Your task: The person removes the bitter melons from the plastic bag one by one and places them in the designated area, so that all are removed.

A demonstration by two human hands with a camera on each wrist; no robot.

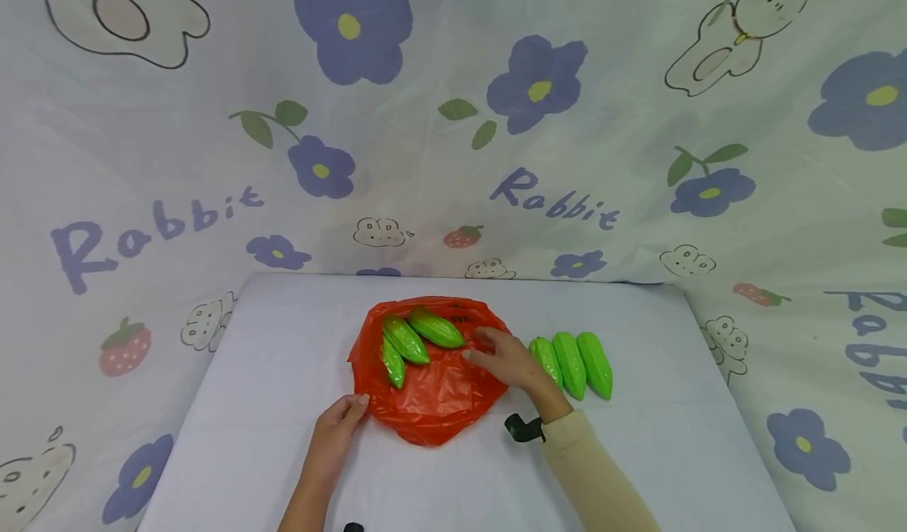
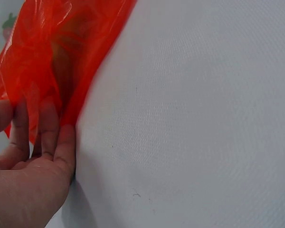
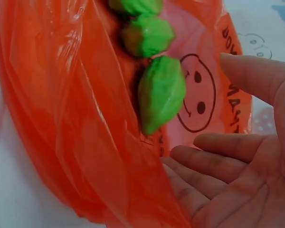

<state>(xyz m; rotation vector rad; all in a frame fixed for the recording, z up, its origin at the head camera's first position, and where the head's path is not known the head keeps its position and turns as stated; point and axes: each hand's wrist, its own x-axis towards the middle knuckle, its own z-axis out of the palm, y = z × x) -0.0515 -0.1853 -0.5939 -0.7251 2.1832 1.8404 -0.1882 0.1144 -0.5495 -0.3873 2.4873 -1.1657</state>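
Observation:
A red plastic bag lies spread with its mouth wide on the table. Inside it are three glossy green, ridged, elongated fruits, side by side toward the back left. My left hand pinches the bag's near-left rim between thumb and fingers; in the left wrist view the fingers are partly behind the red film. Over the bag's right side is my right hand, fingers spread and palm bare. The right wrist view has the nearest fruit just beyond the fingertips, beside a printed smiling face.
Three more green fruits lie in a row on the white table, right of the bag and partly behind the right wrist. A black wrist mount sticks out by the right cuff. A patterned cloth hangs behind the table.

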